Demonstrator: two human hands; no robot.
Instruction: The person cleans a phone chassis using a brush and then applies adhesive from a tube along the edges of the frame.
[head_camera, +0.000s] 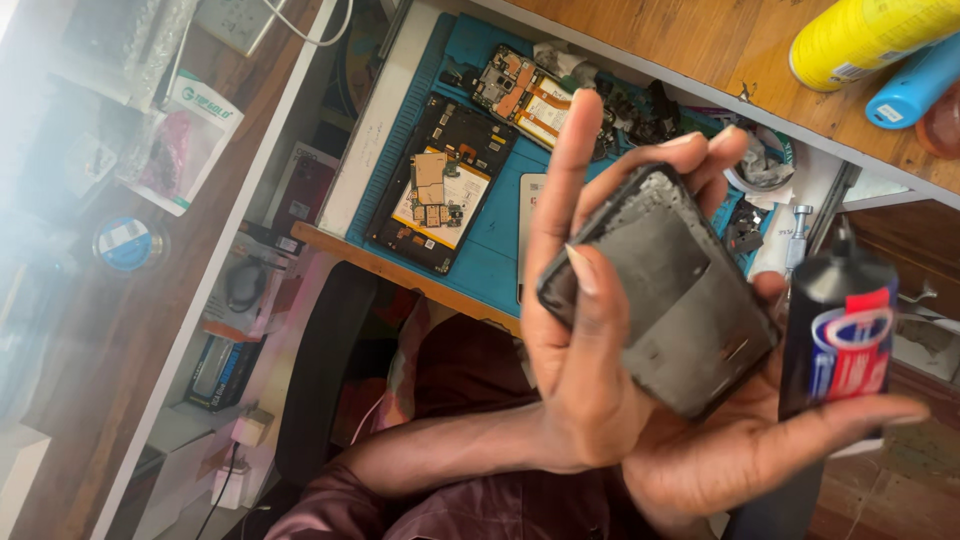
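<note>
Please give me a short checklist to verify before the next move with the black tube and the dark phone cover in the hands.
1. Left hand grips the dark phone cover with thumb and fingers around its edges: ok.
2. Inner face of the cover is turned to the camera and unobstructed: ok.
3. Right hand holds the black tube upright: ok.
4. Tube nozzle is open or capped: cannot tell.
5. Nozzle is apart from the cover, not touching: ok.
6. Opened phone lies flat on the blue mat: ok.
</note>
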